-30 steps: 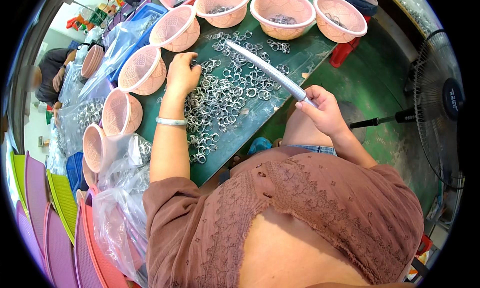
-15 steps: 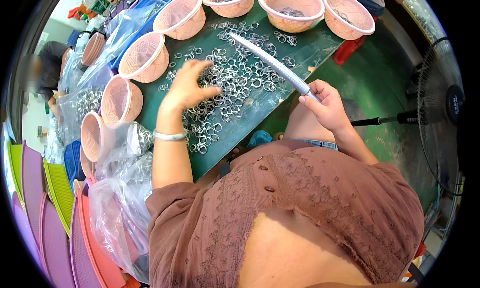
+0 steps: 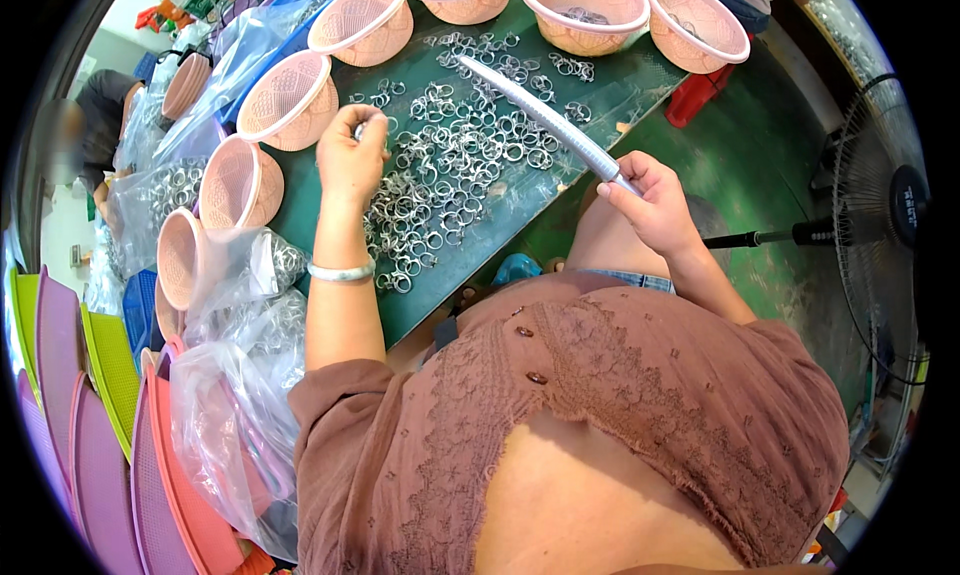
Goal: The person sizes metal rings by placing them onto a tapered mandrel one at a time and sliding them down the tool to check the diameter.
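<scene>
My right hand [image 3: 652,207] grips a ring mandrel [image 3: 540,113] by its thick end. The stick is long, silvery and tapered, with marks along it, and its thin tip points up and left over the table. No ring shows on it. My left hand [image 3: 352,157] is closed at the left edge of a wide spread of silver rings [image 3: 440,185]. Its fingers curl together around a small bit of silvery metal, which looks like a ring and is mostly hidden. The rings lie loose on the green table [image 3: 425,310].
Pink plastic baskets [image 3: 290,100] curve along the table's far and left sides; some hold rings. Clear plastic bags [image 3: 235,385] and stacked coloured baskets [image 3: 100,445] stand at left. A fan [image 3: 905,210] is at right, a red object [image 3: 697,97] beside the table. Other people are partly visible beyond.
My left hand has gone from spread fingers over the rings to a closed grip, drawn slightly left. My right hand and the mandrel have stayed nearly still.
</scene>
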Demonstrator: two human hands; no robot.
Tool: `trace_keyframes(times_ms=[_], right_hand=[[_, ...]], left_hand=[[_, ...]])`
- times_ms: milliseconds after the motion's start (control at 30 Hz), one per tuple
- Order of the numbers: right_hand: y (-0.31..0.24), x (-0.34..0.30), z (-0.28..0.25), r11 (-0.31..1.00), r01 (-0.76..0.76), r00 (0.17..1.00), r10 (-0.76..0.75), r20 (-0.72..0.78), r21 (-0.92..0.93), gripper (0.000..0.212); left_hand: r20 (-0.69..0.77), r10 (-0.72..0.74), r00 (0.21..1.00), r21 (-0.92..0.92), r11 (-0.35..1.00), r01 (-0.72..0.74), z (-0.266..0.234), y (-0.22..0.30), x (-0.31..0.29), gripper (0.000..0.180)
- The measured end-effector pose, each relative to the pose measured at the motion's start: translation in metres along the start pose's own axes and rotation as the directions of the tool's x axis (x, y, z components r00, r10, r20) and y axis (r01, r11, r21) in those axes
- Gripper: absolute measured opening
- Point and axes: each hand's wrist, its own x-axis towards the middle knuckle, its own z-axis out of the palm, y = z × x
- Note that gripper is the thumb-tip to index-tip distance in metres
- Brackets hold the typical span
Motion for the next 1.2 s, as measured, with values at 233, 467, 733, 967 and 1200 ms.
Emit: trace_keyframes(times_ms=[233,467,733,967,1200], right_hand=[[-0.004,-0.001,0.003,0.999,0.005,1.000,-0.005,-0.019,0.034,0.020],[-0.001,-0.001,0.002,1.000,-0.010,1.000,0.010,-0.002,0.008,0.017],[-0.005,0.001,0.006,0.986,-0.054,0.998,0.047,0.047,0.158,0.014],[-0.001,0.003,0.008,0.981,-0.028,0.998,0.018,0.055,0.191,0.014],[-0.013,0.004,0.010,0.978,-0.016,0.998,0.001,0.070,0.210,0.014]], left_hand=[[0.059,0.030,0.998,0.149,0.988,-0.038,-0.015,0.002,0.009,0.018],[0.052,-0.007,0.999,0.192,0.981,-0.003,-0.026,0.004,-0.003,0.022],[0.393,0.162,0.905,0.606,0.694,-0.388,-0.015,0.005,-0.024,0.026],[0.182,0.091,0.979,0.559,0.810,-0.179,0.000,-0.003,0.014,0.020],[0.197,-0.111,0.974,0.781,0.618,-0.088,0.024,-0.004,0.048,0.026]])
